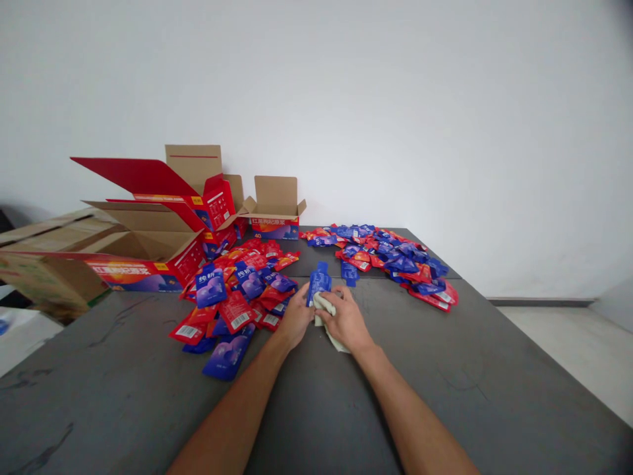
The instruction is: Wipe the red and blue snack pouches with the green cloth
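In the middle of the dark table, my left hand (295,319) grips a blue spouted pouch (319,280) by its lower left side, with the spout end pointing away from me. My right hand (349,318) is closed on a pale cloth (324,303), which it presses against the lower part of that pouch. A corner of the cloth hangs below my fingers. Just left of my hands lies a heap of red and blue pouches (240,318). Beyond my right hand, a single blue pouch (349,272) lies at the edge of another pile.
A second pile of red and blue pouches (395,254) spreads across the far right of the table (445,382). Open red cartons (185,264) stand at the left, with a smaller open box (275,227) by the wall. Brown cartons (54,264) sit beyond the left edge.
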Demonstrator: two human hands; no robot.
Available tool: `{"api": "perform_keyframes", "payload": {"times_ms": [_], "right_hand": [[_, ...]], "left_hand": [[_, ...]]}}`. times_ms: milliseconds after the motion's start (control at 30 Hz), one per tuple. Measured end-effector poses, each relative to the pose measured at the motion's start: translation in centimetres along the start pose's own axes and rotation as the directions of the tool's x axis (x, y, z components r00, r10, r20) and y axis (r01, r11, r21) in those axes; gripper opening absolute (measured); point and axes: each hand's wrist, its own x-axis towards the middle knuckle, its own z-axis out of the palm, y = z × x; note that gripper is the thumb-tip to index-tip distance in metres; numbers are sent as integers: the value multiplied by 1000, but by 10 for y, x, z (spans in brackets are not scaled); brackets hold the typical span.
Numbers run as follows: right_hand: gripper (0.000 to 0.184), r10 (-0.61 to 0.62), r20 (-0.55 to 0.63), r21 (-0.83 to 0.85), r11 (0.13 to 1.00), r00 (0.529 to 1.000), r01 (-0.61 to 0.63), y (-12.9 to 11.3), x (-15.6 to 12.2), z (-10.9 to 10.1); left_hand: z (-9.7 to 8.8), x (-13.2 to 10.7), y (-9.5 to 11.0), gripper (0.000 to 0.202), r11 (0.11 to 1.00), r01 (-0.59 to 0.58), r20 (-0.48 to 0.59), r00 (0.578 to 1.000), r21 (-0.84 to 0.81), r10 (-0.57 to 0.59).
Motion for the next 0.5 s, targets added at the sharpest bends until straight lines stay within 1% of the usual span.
{"api": "perform_keyframes", "payload": {"times_ms": [67,167,233,267,300,333,367,433,467,500], "right_hand": [[30,9,-20,-29,1000,1000,-9,0,1,-3],[27,33,-119,-54,998,992,-40,3,5,-13],[29,42,-180,-75,996,983,-56,5,7,-19],[30,36,-186,-83,995,982,-52,5,7,-20],[31,21,-169,-84,996,985,-36,4,6,-21],[33,-5,-128,-79,997,992,-5,3,5,-20],[34,-40,-66,-68,997,997,36,1,3,-18],[35,-105,51,-35,994,993,107,-5,-1,-12],[36,-120,81,-21,992,989,122,-7,-2,-9],[36,-118,83,-12,993,990,120,-8,-2,-8]], "left_hand": [[0,-3,0,77,999,45,37,998,5,-45],[4,-8,-3,82,993,114,97,989,15,-115],[8,-9,-5,87,991,133,129,983,18,-134],[10,-9,-6,88,992,128,130,983,19,-129],[11,-9,-6,89,993,116,118,986,21,-118],[11,-9,-6,90,995,100,99,990,25,-102],[11,-8,-5,90,996,83,79,993,31,-85],[8,-7,-2,89,998,48,53,997,50,-51],[6,-7,0,88,998,34,49,998,61,-37],[5,-7,1,88,997,25,45,999,71,-29]]}}
